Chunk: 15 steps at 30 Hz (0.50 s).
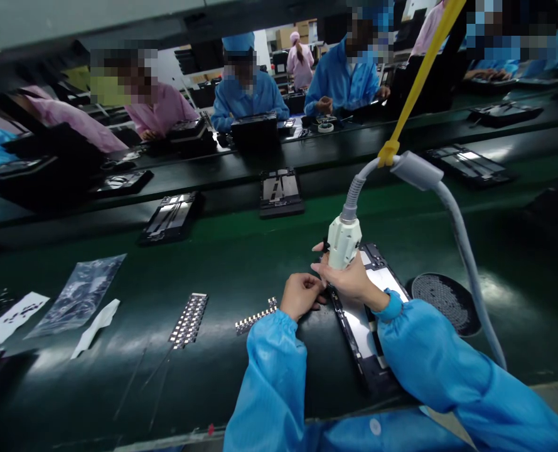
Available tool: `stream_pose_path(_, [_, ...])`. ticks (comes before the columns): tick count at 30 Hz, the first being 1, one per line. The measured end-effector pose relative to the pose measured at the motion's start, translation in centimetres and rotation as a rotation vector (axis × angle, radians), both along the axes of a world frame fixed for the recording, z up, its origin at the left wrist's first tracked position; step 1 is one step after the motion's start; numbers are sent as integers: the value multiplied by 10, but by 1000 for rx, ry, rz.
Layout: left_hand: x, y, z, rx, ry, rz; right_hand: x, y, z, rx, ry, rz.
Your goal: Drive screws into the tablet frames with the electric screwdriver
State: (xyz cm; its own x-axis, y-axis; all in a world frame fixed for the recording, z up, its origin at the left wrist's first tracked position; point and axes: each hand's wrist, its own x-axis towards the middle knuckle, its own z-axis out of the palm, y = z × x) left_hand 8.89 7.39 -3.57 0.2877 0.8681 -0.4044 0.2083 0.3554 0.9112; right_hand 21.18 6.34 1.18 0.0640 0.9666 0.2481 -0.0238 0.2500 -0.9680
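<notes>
My right hand (349, 279) is wrapped round a pale electric screwdriver (343, 242), held upright over the near left edge of a black device frame (370, 326) lying on the green belt. A grey hose (462, 245) runs from the tool's top up to a yellow hanging strap (420, 75). My left hand (300, 295) is curled closed beside the frame's left edge, just left of the tool's tip; whatever its fingers pinch is too small to make out. Both sleeves are blue.
A round black screw tray (445, 301) sits right of the frame. Two strips of small parts (189, 320) (255, 317) lie left of my hands, with a plastic bag (81, 292) and white papers (95, 326) further left. More frames (281, 191) ride the belt; other workers sit opposite.
</notes>
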Motion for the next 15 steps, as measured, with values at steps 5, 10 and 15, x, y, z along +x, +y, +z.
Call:
stream_pose_path(5, [0,0,1,12,15,-2,1,-4,-2,-27,-55,43])
stream_pose_path(10, [1,-2,3,10,24,-4,0,-4,-4,-17,-52,63])
stream_pose_path(15, [0,1,5,-7,28,-13,4,-8,10,75,24,-54])
